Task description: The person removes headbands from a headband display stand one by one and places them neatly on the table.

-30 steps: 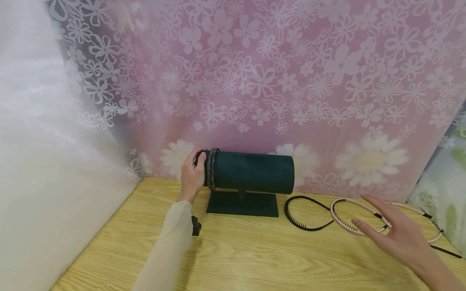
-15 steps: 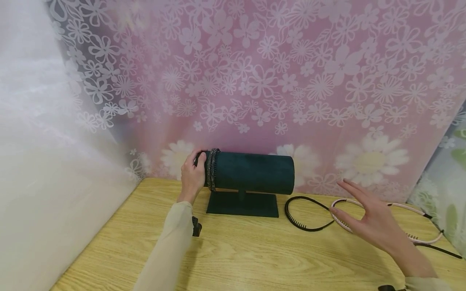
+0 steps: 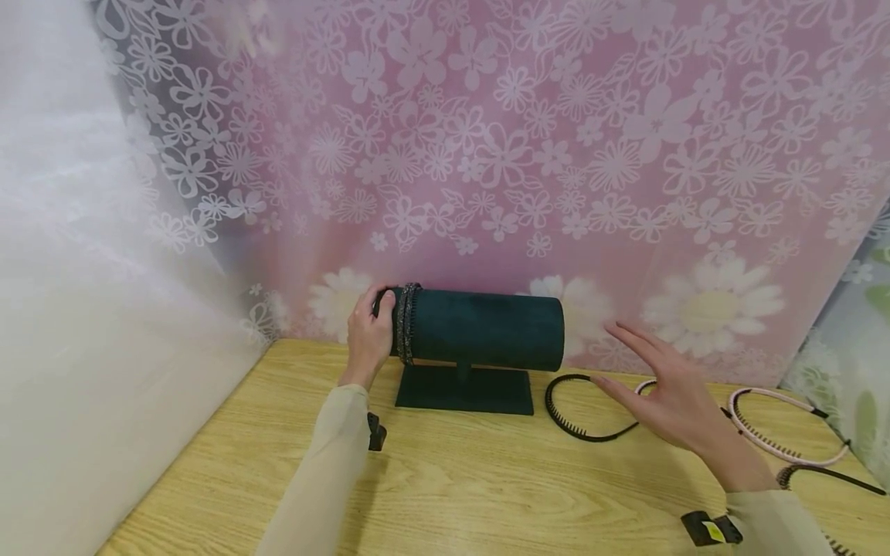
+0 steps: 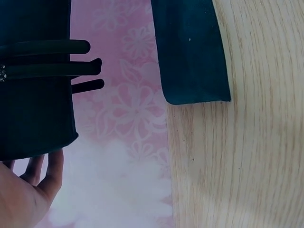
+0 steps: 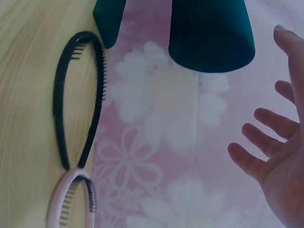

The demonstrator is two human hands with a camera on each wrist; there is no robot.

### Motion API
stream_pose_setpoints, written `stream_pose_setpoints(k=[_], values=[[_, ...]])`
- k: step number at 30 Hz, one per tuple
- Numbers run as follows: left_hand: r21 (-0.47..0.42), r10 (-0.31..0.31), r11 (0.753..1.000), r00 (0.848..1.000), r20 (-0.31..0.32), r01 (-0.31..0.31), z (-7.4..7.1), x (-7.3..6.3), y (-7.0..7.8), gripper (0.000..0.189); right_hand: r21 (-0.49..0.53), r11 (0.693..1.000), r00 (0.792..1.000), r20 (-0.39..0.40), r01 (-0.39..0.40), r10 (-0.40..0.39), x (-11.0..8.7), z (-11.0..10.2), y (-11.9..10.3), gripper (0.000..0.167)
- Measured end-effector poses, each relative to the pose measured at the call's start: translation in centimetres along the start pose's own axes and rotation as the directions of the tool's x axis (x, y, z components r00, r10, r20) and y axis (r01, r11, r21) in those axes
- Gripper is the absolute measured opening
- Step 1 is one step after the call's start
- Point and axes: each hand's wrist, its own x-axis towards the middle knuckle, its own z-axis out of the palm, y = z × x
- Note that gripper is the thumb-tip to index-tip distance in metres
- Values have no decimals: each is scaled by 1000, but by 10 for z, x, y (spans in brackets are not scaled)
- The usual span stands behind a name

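Observation:
A dark green velvet display roll (image 3: 487, 330) lies sideways on a stand with a flat rectangular base (image 3: 464, 390). My left hand (image 3: 369, 338) grips the roll's left end, thumb in front and fingers behind. Close beside that hand, glittery dark headbands (image 3: 406, 324) sit around the roll; their dark tips (image 4: 85, 70) stick out below it in the left wrist view. To the right of the roll, my right hand (image 3: 670, 398) hovers with fingers spread, holding nothing. It overlaps a black toothed headband (image 3: 548, 401) and mostly hides a pink headband (image 5: 58, 199).
Farther right on the wooden table (image 3: 487, 494) lie another pink headband (image 3: 779, 392) and a dark headband (image 3: 837, 473). A pink floral curtain (image 3: 473, 170) hangs right behind the roll. White fabric (image 3: 104, 309) borders the left side.
My right hand has moved left, from above the pink headbands toward the roll's right end, fingers still spread. The left hand has stayed on the roll's left end.

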Motion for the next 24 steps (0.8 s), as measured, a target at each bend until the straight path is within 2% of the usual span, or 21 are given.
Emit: stream_pose_setpoints(k=[6, 14, 24], values=[[-64, 43, 997, 999, 26, -42, 0, 2, -2, 43, 7, 999, 999, 0, 42, -42, 13, 7, -4, 84], [-133, 77, 989, 994, 74, -67, -3, 2, -2, 41, 6, 996, 996, 3, 89, -89, 33, 18, -17, 81], [-143, 89, 986, 994, 57, -81, 0, 3, -5, 44, 39, 985, 986, 3, 168, -169, 59, 36, -36, 75]])
